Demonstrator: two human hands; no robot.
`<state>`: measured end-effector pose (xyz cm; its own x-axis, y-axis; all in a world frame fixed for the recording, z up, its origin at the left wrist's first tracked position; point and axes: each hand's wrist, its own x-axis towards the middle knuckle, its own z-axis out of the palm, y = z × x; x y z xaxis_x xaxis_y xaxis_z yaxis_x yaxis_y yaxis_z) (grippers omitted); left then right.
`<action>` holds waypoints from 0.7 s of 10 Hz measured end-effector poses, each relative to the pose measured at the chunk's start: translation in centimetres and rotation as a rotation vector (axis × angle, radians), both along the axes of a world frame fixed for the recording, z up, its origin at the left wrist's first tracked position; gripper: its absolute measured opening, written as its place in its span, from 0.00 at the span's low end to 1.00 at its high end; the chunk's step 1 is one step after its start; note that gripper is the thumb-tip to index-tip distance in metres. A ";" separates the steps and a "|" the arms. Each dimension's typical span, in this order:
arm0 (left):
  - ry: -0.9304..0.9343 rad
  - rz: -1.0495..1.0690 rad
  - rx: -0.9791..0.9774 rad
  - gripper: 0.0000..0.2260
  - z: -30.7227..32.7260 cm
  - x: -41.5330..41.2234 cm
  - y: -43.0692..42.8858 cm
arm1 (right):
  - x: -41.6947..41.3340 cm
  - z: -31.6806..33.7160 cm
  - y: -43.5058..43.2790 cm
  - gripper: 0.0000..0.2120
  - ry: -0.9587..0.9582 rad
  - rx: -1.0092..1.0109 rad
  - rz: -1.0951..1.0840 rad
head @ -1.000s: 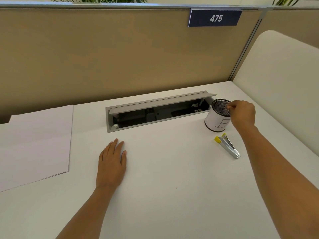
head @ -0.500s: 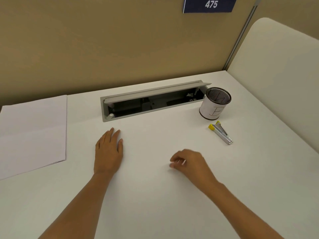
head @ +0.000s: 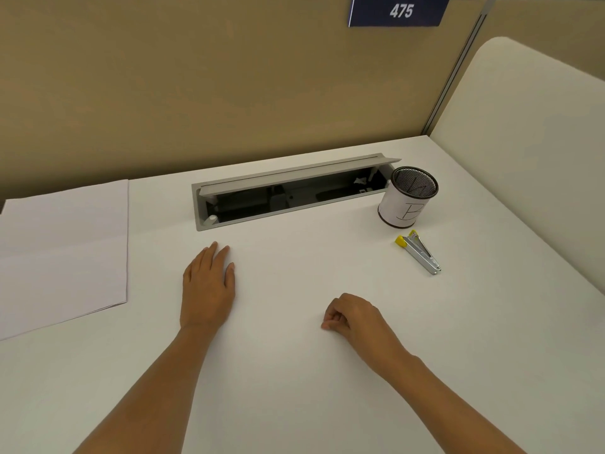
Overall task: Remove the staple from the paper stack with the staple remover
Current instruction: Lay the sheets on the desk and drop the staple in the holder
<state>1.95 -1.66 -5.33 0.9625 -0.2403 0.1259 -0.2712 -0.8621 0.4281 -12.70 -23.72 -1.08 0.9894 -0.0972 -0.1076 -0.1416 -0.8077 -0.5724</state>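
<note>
The left hand [head: 208, 290] lay flat on the white counter [head: 294, 371], palm down, its grip spread with fingers straight and close together, holding nothing. The right hand [head: 355, 317] rested on the counter toward four o'clock from the left hand, well apart from it, its grip loosely curled with the fingertips [head: 329, 324] drawn in against the thumb; whether anything small sat pinched there could not be told.

The staple remover [head: 420, 255], silver metal with yellow tips, lay on the counter toward one o'clock from the right hand, well apart from both hands. Its yellow end pointed toward the mesh cup [head: 407, 201], which stood upright just beyond it at twelve o'clock, near but not touching. The cup was wrapped in a white label bearing a hand-drawn letter B.

The paper stack [head: 62, 253] lay flat at the far left edge of the counter, toward nine o'clock from the left hand and apart from it. No staple could be made out on it.

A grey cable tray [head: 278, 198] with its lid propped open was set into the counter at twelve o'clock from the left hand, its right end just beside the mesh cup. Behind it rose a tan partition [head: 196, 93] carrying a dark blue sign [head: 399, 10] reading 475.
</note>
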 end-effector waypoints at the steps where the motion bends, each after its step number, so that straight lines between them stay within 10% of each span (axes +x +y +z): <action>1: 0.003 0.003 0.000 0.19 0.0 0.0 0.0 | -0.1 -0.3 0.1 0.05 0.003 -0.042 0.077; 4: 0.012 0.007 -0.006 0.19 0.0 0.0 -0.1 | 1.0 0.8 -2.0 0.06 0.008 0.569 -0.331; 7: 0.015 0.009 -0.005 0.20 0.1 0.0 0.0 | 0.2 0.4 -2.0 0.05 0.045 0.089 -0.006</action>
